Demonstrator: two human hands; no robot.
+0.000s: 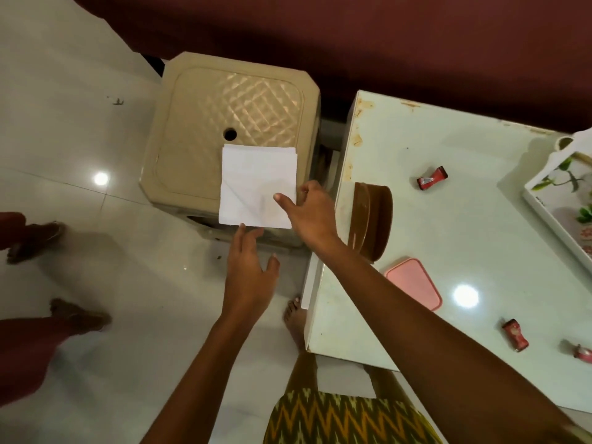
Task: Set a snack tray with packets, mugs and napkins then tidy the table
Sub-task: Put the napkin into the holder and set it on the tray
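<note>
A white paper napkin lies flat on the near right part of a beige plastic stool. My right hand pinches the napkin's near right corner between thumb and fingers. My left hand reaches toward the napkin's near edge, its fingertips touching or just under that edge, fingers apart. On the white table to the right lie red snack packets and, at the far right edge, a white floral tray.
A brown napkin holder stands at the table's left edge, a pink lid lies nearer me. Another pink item sits at the right border. A second person's feet stand on the glossy floor at left. A dark red wall runs behind.
</note>
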